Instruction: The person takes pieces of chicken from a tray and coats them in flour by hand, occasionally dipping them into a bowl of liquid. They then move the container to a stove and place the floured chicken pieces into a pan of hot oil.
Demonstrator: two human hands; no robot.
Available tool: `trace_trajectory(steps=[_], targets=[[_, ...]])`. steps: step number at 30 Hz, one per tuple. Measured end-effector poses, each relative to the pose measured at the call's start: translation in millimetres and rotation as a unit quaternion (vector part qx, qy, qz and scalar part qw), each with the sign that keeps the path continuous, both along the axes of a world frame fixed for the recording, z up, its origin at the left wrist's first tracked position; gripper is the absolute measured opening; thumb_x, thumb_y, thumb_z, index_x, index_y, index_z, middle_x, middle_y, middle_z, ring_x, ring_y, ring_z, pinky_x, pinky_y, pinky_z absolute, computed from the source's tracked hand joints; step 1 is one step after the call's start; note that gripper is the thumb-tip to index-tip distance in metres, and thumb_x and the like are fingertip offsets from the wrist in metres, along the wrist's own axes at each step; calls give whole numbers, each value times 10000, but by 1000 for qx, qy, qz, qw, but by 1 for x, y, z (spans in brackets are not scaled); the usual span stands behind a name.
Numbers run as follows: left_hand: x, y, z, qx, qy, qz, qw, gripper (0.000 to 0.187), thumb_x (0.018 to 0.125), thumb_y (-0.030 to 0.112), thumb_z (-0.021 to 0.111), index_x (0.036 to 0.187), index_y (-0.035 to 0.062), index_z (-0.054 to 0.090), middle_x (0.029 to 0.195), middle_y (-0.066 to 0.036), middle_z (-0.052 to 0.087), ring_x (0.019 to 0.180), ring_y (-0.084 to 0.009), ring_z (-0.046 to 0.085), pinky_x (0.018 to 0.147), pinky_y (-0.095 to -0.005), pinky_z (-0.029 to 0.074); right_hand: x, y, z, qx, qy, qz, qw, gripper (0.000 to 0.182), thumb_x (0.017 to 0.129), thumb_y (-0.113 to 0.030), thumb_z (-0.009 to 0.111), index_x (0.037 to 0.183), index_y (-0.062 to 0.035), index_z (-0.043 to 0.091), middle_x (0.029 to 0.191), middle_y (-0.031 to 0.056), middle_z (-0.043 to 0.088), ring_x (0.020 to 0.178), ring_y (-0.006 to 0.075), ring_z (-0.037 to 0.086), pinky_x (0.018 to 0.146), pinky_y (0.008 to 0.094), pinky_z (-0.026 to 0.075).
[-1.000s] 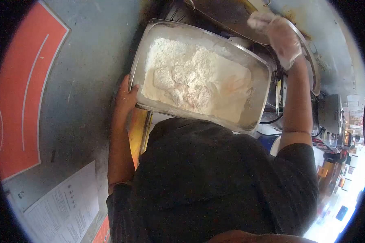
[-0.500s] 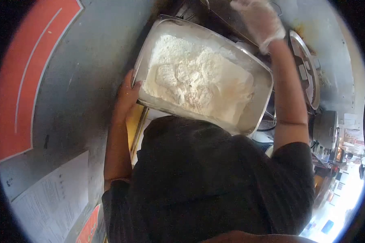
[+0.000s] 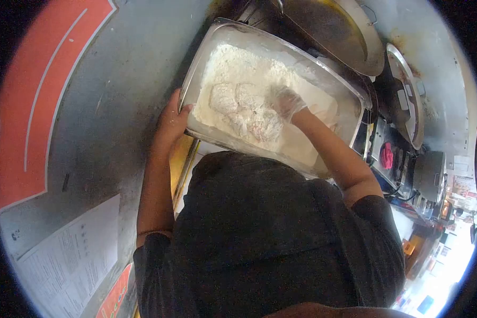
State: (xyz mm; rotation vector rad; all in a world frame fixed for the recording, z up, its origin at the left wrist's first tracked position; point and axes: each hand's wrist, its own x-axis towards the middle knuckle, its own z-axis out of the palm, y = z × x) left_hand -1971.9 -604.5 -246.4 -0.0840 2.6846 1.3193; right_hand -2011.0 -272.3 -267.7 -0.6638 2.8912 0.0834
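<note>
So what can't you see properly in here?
All in the head view:
- Right hand: fingers blurred by the powder, so I can't tell if they hold anything.
- Lumps: a white coating hides what is inside.
- Left hand: some fingers are hidden by the tray.
- Paper: print too small to read.
- Round pan: cut off by the top edge.

Comm. kitchen, w/ deep metal tray (image 3: 350,117) of flour (image 3: 241,64), lg. round metalware (image 3: 344,32) & metal wall (image 3: 119,100).
</note>
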Motion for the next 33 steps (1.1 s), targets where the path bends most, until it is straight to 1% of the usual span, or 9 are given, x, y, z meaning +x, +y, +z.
trace_trajectory(steps=[6,12,16,19,22,25,28,30,33], targets=[[1,0,4,18,3,13,1000,537,852,184,537,1327,65,317,1256,-220,454,1156,-336,458,950,-381,359,-8,-3,8,-196,-182,-109,957,493,793,-417,538,1009,25,556,952,219,599,872,337,586,774,416,448],[-1,1,2,-9,7,1,1000,539,846,179,541,1314,32,319,1225,-234,476,1133,-355,473,945,-383,362,-21,-41,-7,-18,-239,-31,970,388,922,-359,357,1300,-283,399,1117,182,535,951,284,559,874,367,433],[2,1,5,-7,11,-4,1000,538,842,180,545,1304,16,323,1215,-239,479,1128,-355,474,941,-385,365,-18,-46,0,-28,-282,-7,959,371,939,-260,327,1303,-248,397,1070,174,536,858,295,566,857,367,450],[1,-2,-7,5,43,-5,999,532,841,178,547,1300,19,330,1209,-234,483,1122,-346,480,934,-384,369,-13,-36,-10,-161,-201,-73,964,529,800,-386,564,1238,-105,470,947,169,616,782,264,582,729,349,456],[0,-1,-3,32,54,-14,998,523,840,175,548,1297,29,338,1204,-228,489,1117,-331,487,929,-378,371,-18,-22,-22,-251,-57,98,961,521,788,-324,572,1235,-77,469,917,157,623,735,253,584,697,329,464],[1,-2,-3,25,39,-12,999,516,841,170,548,1297,41,345,1198,-224,495,1111,-324,492,928,-373,371,-9,-36,36,-386,-298,-193,851,473,778,-271,569,1188,-46,505,877,140,632,743,251,598,694,318,473],[3,4,14,10,18,-4,1000,515,842,166,545,1301,45,345,1197,-226,494,1107,-330,494,928,-372,372,-19,-27,2,-465,-229,-194,833,443,768,-263,570,1134,-15,539,829,150,634,747,280,602,705,344,477],[3,4,14,9,9,-7,1000,518,843,164,543,1305,44,341,1200,-230,491,1107,-336,493,930,-372,371,-21,-33,-7,-273,-142,-127,943,475,767,-310,585,1119,6,539,881,187,618,781,309,595,732,369,473],[0,-2,-3,-2,45,-3,999,516,843,159,541,1302,36,341,1202,-233,488,1106,-340,493,927,-375,375,3,-57,9,-204,79,22,976,519,770,-361,586,1129,10,531,982,216,593,840,336,589,782,391,462]])
